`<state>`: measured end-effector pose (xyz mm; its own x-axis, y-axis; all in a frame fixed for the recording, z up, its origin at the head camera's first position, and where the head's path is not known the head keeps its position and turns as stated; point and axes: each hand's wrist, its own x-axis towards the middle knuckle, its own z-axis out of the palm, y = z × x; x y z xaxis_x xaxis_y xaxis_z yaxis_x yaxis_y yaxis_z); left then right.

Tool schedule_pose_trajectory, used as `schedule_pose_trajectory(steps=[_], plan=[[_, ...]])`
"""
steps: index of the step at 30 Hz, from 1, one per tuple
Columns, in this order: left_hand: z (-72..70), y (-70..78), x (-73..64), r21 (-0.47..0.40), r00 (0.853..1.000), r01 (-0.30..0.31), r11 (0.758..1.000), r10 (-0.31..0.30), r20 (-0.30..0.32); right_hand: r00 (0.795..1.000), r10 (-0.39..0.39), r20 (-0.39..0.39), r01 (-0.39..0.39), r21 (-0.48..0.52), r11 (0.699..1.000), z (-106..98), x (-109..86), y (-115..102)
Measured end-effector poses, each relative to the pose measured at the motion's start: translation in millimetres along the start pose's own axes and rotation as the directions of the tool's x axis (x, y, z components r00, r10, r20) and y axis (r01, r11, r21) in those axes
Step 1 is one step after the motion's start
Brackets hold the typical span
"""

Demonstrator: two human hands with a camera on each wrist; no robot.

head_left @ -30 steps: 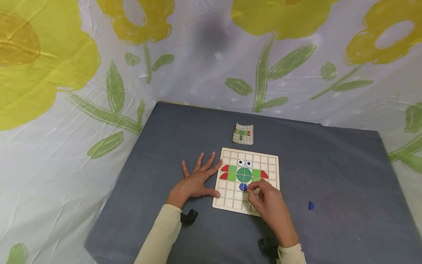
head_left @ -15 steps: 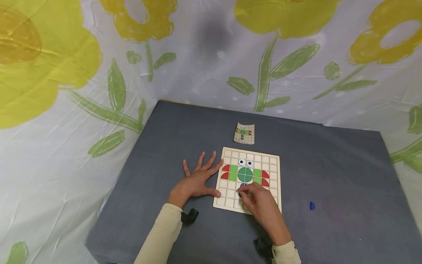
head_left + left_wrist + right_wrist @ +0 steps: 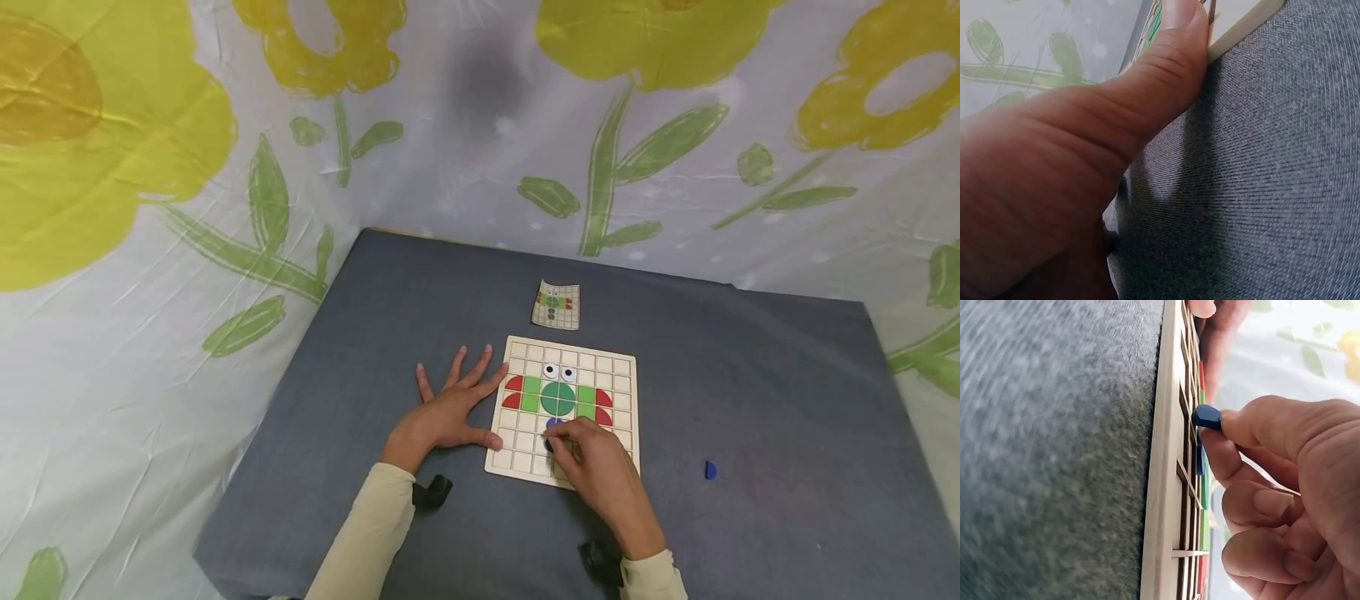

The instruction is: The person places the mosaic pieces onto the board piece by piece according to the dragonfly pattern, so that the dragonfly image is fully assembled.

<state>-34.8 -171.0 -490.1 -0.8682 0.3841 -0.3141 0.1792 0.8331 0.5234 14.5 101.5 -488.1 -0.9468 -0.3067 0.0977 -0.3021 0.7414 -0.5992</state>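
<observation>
A wooden grid board [image 3: 517, 459] lies on the grey table, holding green, red and eye pieces. My left hand [image 3: 447, 415] spreads its fingers at the board's left side, with thumb and a fingertip on the edge. In the left wrist view the thumb [image 3: 1166, 69] rests on the board's rim. My right hand [image 3: 600, 462] is over the lower middle of the board. Between thumb and finger it pinches a small dark blue piece [image 3: 1207, 417], tilted just above the grid. Blue pieces [image 3: 553, 423] sit under the green circle, partly hidden by the fingers.
Behind the board lies a small picture card [image 3: 556, 305] with a similar pattern on a grid. A blue half-round piece [image 3: 710, 470] lies on the table [image 3: 787, 400] to the right. A flower-printed cloth [image 3: 450, 183] hangs behind and to the left of the table.
My right hand has moved slightly left and down over the board, now holding a dark blue piece below the blue ones. The left hand has stayed at the board's edge.
</observation>
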Motion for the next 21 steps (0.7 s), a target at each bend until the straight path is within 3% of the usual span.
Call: schedule_pose_trajectory(steps=[13, 21], plan=[[-0.7, 0.2, 0.7, 0.001, 1.000, 0.000, 1.000, 0.000, -0.004, 1.000, 0.014, 0.020, -0.015, 0.055, 0.998, 2.1, 0.4, 0.8], [-0.1, 0.7, 0.4, -0.001, 1.000, -0.001, 1.000, 0.001, 0.002, 1.000, -0.017, -0.012, 0.017, -0.032, 0.999, 0.7, -3.2, 2.8]])
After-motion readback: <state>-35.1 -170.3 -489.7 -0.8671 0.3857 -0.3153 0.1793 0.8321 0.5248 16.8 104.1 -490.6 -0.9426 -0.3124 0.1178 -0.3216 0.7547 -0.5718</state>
